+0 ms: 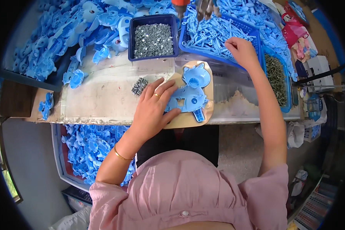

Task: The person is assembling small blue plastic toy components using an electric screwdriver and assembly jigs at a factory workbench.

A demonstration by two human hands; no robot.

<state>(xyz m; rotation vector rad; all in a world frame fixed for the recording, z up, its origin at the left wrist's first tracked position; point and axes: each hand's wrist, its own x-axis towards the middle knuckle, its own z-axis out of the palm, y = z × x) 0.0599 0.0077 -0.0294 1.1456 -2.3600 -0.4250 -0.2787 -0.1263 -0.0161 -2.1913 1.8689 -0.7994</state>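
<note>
A light-blue plastic toy shell (191, 96), animal-shaped and hollow side up, lies on a tan board (207, 115) at the table's front edge. My left hand (154, 105) rests across the shell's left part with its fingers stretched out and hides some of it. Beside its fingertips sits a small pile of screws (139, 86). My right hand (241, 53) is at the near right side of a blue basket (223, 56) full of thin light-blue plastic pieces (214, 36). Its fingers are curled closed, and whatever they may hold is hidden.
A dark blue bin (154, 58) of small metal screws stands left of the basket. Light-blue shells (71, 28) heap up behind. On the right is a tray (286, 107) of small dark pieces. Metal tool tips (205, 9) hang above. A crate (59, 153) of blue parts sits below left.
</note>
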